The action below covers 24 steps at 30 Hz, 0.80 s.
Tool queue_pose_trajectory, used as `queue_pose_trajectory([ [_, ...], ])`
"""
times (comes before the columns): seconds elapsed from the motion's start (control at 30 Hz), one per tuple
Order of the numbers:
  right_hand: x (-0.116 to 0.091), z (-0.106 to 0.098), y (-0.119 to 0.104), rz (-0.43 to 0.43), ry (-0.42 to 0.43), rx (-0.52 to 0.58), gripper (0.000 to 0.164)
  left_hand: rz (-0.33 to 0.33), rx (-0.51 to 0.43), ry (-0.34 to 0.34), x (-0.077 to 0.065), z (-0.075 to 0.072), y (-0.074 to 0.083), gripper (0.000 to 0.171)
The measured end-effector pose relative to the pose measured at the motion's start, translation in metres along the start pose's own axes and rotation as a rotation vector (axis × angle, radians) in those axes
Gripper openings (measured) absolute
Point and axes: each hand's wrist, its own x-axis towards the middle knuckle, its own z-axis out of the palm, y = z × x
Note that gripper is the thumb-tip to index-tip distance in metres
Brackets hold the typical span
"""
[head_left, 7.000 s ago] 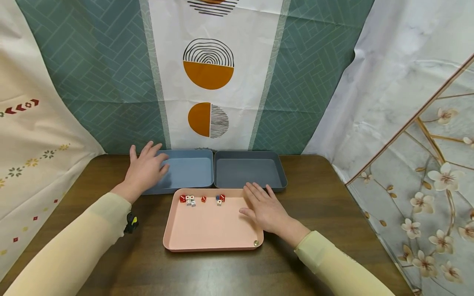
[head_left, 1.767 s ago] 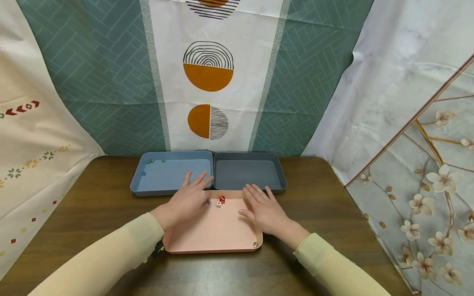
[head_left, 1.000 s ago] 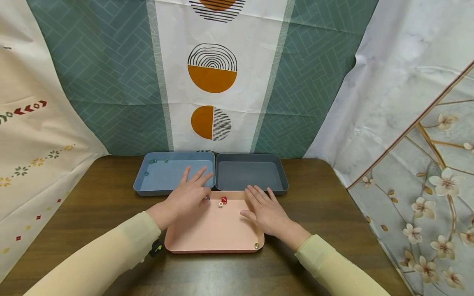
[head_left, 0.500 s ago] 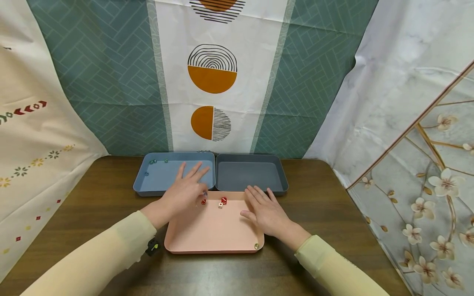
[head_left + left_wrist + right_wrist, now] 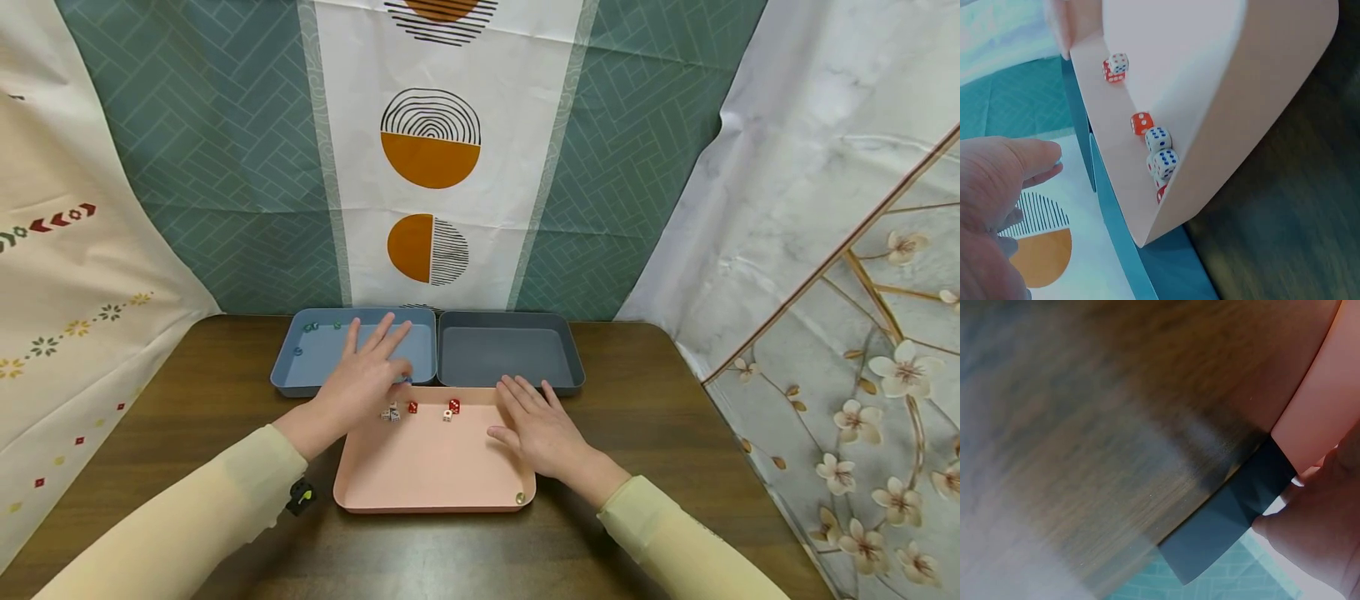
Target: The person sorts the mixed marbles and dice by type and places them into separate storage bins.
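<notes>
My left hand (image 5: 360, 379) pinches a small blue marble (image 5: 407, 380) between thumb and index finger, its other fingers spread over the blue tray (image 5: 352, 385). Below it, the pink tray (image 5: 435, 467) holds white dice (image 5: 393, 412), a red die (image 5: 412, 407), another red die (image 5: 454, 406) and a white die (image 5: 447, 415) beside it. In the left wrist view, dice (image 5: 1165, 162) cluster in the tray's corner, and the thumb and finger mostly hide the marble. Flat and straight-fingered, my right hand (image 5: 536, 425) lies over the pink tray's right side, fingertips at the dark grey tray (image 5: 510, 350).
Several greenish marbles (image 5: 309, 327) lie in the blue tray's far left part. A yellowish marble (image 5: 520, 498) sits in the pink tray's near right corner. All three trays stand together on a brown wooden table (image 5: 645, 400), with hanging cloths behind and at the sides.
My left hand came from the blue tray into the pink tray, took the blue marble, and has lifted it back and leftward, uncovering dice. The right hand has stayed in place.
</notes>
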Motion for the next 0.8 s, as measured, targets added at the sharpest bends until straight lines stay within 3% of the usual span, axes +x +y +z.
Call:
queue_pose_trajectory([
  [0.3,-0.001,-0.001,0.0,-0.008,-0.001,0.006,0.084,-0.015,0.046,0.045,-0.001,-0.006,-0.012,0.011],
  [0.8,0.0,-0.002,-0.001,-0.001,-0.006,0.006,0.084,-0.104,0.041,0.071,-0.005,-0.009,-0.036,0.014],
])
